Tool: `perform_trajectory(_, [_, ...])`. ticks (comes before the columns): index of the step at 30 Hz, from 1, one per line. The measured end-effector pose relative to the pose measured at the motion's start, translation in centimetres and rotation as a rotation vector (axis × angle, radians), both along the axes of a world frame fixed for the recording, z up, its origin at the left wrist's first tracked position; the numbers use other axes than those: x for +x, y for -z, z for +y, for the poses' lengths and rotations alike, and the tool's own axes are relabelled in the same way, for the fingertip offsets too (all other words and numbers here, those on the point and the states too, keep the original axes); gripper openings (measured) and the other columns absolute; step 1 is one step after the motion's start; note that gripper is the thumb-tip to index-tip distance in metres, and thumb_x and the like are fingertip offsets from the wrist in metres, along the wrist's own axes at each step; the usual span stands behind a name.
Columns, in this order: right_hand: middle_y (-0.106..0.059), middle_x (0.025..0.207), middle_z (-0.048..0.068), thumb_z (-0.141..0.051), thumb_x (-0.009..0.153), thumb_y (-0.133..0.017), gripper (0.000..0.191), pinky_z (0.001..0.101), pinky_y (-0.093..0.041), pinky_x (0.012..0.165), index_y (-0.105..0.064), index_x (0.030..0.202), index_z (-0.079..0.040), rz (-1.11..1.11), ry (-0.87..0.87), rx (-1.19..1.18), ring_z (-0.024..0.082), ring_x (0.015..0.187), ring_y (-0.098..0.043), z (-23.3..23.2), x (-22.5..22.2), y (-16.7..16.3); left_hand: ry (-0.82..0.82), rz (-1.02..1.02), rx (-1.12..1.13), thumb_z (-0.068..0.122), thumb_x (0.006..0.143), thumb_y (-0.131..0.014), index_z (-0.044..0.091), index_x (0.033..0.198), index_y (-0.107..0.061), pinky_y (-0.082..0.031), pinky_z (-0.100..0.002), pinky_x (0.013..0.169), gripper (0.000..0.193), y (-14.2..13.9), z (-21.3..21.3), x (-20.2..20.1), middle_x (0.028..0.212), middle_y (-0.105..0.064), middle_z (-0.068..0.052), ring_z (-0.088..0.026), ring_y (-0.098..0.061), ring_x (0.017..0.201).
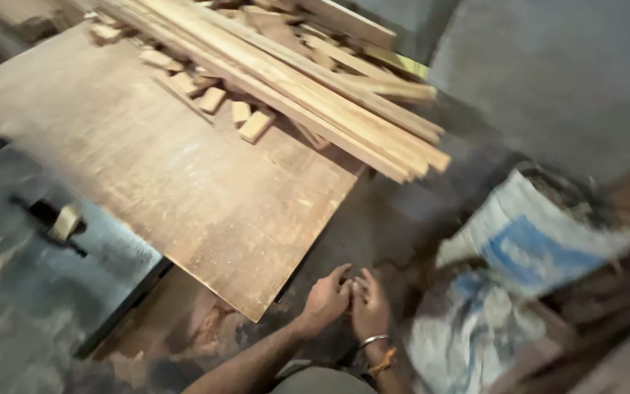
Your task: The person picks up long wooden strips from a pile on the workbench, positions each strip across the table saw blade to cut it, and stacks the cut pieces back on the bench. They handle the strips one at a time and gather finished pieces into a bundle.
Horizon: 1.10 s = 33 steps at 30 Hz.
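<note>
My left hand (326, 298) and my right hand (370, 308) are held together low in the view, below the near corner of a large brown plywood board (184, 182). Their fingertips touch each other. The left fingers curl toward the right hand, whose wrist carries a metal bangle and an orange band. The picture is blurred, so I cannot tell whether anything small sits between the fingers.
Long wooden slats (315, 84) are stacked along the far side of the board, with small offcut blocks (246, 117) beside them. A grey metal machine table (30, 292) with a slot lies at left. A white and blue sack (519, 248) stands at right on the dusty floor.
</note>
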State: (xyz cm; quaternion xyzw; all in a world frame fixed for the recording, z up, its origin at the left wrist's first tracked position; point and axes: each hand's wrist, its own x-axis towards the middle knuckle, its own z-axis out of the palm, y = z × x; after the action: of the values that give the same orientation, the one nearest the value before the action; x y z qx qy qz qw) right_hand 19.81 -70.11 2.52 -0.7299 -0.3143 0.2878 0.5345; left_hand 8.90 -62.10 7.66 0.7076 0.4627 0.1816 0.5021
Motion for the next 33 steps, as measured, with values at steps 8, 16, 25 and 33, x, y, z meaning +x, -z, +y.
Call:
perform_trajectory(8, [-0.067,0.121,0.016,-0.031,0.1,-0.057,0.06,0.0366,-0.063,0.061,-0.041,0.151,-0.004,0.335,-0.053,0.044,0.023,0.086,-0.072,9.3,16.7,-0.8,-0.129,-0.171,-0.179,0.025,0.096,-0.064,0.01,0.138,-0.06,-0.061,-0.034,0.074,0.045,-1.7,4.4,6.1,0.102,-0.079,-0.01,-0.019,-0.077,0.076])
perform_trajectory(16, [-0.051,0.142,0.017,-0.05,0.099,-0.06,0.072,0.0474,-0.059,0.083,-0.042,0.152,-0.004,0.442,0.116,0.041,0.029,0.111,-0.062,19.2,24.6,-2.6,-0.255,-0.364,-0.395,0.024,0.101,-0.059,0.007,0.142,-0.056,-0.058,-0.03,0.065,0.045,4.8,12.4,9.7,0.103,-0.075,-0.005,-0.015,-0.069,0.075])
perform_trajectory(25, [-0.047,0.151,0.007,-0.056,0.089,-0.064,0.075,0.0627,-0.044,0.1,-0.043,0.151,-0.019,0.722,0.138,-0.074,0.029,0.137,-0.044,23.7,29.3,-4.8,-0.245,-0.477,-0.732,0.049,0.097,-0.062,0.016,0.144,-0.053,-0.059,-0.034,0.079,0.058,6.9,20.6,16.9,0.12,-0.064,-0.003,-0.016,-0.066,0.094])
perform_trajectory(33, [-0.069,0.125,0.008,-0.035,0.096,-0.063,0.047,0.057,-0.052,0.096,-0.059,0.137,-0.012,1.064,-0.196,-0.13,0.03,0.113,-0.065,26.5,32.5,-4.1,-0.513,-0.752,-1.062,0.06,0.091,-0.063,0.026,0.147,-0.045,-0.05,-0.054,0.099,0.068,3.6,24.1,25.9,0.139,-0.053,-0.003,-0.028,-0.052,0.125])
